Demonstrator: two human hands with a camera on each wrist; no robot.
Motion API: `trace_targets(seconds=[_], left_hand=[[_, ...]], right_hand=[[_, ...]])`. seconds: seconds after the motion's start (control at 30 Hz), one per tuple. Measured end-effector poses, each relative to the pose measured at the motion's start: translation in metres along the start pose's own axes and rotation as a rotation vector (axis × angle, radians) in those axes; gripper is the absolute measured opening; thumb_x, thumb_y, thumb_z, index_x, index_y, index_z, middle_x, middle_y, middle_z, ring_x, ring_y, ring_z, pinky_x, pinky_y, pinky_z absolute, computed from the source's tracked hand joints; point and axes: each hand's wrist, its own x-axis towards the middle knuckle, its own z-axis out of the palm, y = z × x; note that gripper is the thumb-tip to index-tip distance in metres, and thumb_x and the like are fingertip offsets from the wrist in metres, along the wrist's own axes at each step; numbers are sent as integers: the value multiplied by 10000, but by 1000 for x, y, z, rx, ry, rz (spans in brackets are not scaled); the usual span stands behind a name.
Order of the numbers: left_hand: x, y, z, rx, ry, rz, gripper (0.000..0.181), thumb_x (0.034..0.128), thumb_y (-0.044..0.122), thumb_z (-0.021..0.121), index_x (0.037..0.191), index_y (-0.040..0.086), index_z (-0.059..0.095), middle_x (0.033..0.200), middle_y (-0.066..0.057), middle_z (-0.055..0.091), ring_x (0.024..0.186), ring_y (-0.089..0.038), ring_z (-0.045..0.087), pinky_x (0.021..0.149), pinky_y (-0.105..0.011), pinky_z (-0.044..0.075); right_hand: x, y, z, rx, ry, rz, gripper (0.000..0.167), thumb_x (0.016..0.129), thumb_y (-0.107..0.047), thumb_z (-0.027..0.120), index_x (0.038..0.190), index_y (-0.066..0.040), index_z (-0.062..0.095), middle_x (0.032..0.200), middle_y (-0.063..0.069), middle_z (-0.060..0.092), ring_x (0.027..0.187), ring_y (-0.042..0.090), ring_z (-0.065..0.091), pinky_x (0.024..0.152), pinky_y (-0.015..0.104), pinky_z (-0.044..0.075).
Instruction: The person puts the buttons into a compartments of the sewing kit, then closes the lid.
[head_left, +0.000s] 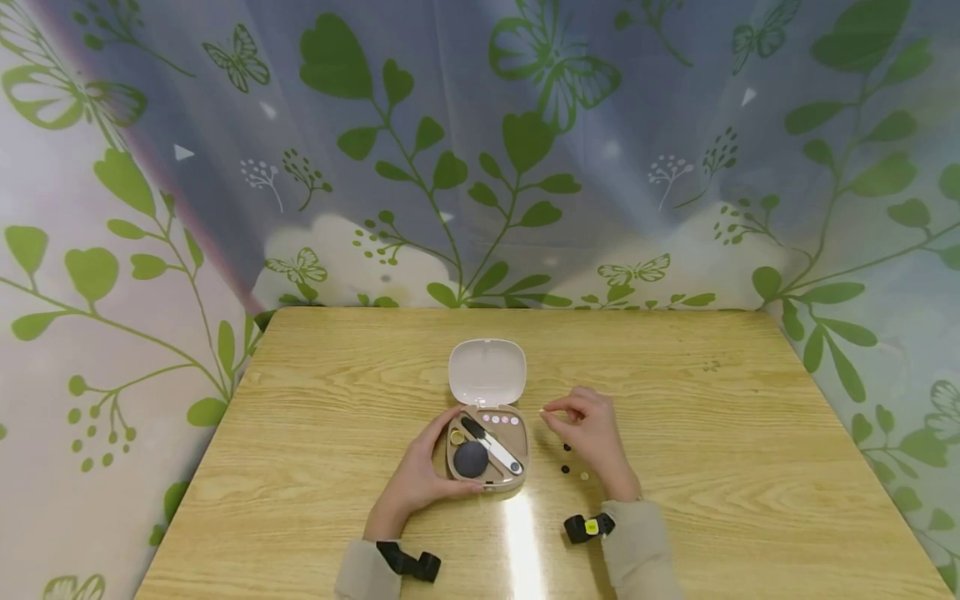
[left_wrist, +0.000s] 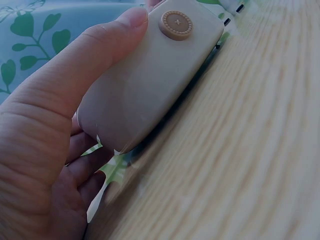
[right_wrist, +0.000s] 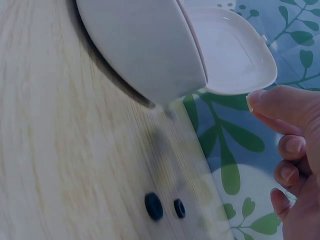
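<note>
A beige sewing kit case stands on the table with its white lid tipped back. My left hand grips the case from the left, thumb along the front; a brown button-shaped knob shows on that wall in the left wrist view. Inside lie a dark round piece, a gold ring, a white-and-black slender tool and a row of small pale buttons. Right of the case, my right hand pinches a tiny pale button between thumb and forefinger, above the table.
Below the right hand, two black buttons and a cream button lie loose on the wooden table. A leaf-patterned curtain hangs behind the table's far edge and along both sides.
</note>
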Motion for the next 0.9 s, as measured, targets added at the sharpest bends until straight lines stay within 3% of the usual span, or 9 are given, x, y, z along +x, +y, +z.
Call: trace_targets(seconds=[0.2,0.4,0.57,0.73,0.9], left_hand=[[4,-26,3,16,12,1,1173,541,261,1002,1530,256,371,1523,21,421,1421,-204,351,1172,-487,254],[4,-29,3,19,15,12,1164,536,396,988,1521,311,375,1509,82,425,1414,-169,356,1168,-488,263],[4,-29,3,15,15,3,1169,533,371,993,1521,313,372,1514,78,419,1416,-166,351,1171,-479,257],[3,-24,3,10,12,-3,1169,546,237,1001,1531,233,372,1525,0,420,1421,-218,352,1174,-491,245],[0,1,0,9,0,0,1135,578,174,986,1530,108,371,1527,-99,419,1421,-266,355,1169,-509,248]], right_hand=[[2,-3,7,13,-16,-6,121,712,-31,871,745,-106,784,596,-97,429,583,58,375,552,252,333],[5,-5,15,15,-14,-63,114,693,-26,869,728,-80,776,581,-80,427,577,36,363,552,253,331],[6,-7,21,20,-22,-90,117,684,-14,861,714,-81,771,568,-50,432,571,41,363,546,236,321],[6,-11,26,18,-53,-68,98,701,-28,849,725,-86,774,569,-37,440,584,53,377,604,269,329],[4,-14,32,15,-66,-71,132,689,-56,885,717,-114,769,568,6,469,589,53,385,656,296,305]])
